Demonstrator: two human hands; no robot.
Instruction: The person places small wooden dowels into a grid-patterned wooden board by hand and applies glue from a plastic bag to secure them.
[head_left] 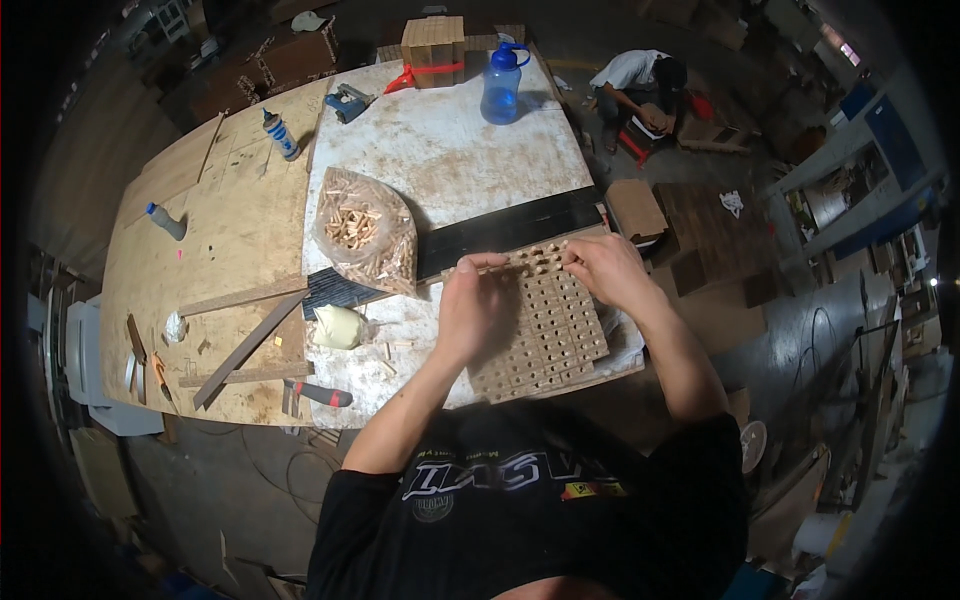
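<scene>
A light wooden board drilled with rows of round holes (pixel 545 345) lies at the front of the table. Over its far left corner is my left hand (pixel 472 305), its fingers curled in and the index finger pointing right. My right hand (pixel 607 268) pinches at the far right rows of holes. Whatever either hand holds is hidden or too small to make out. Pale pegs appear to stand in some far holes. Left of the board, an open clear plastic bag (pixel 365 230) is full of short wooden dowels, and a few loose dowels (pixel 390 355) lie nearby.
A black strip (pixel 510 230) lies just beyond the board. A blue water bottle (pixel 502 90), a wood block stack (pixel 433 50) and a nail gun (pixel 348 103) stand farther back. Leftward are a glue bottle (pixel 280 135), wood strips and a red-grey handled tool (pixel 325 394). Another person (pixel 640 95) crouches beyond.
</scene>
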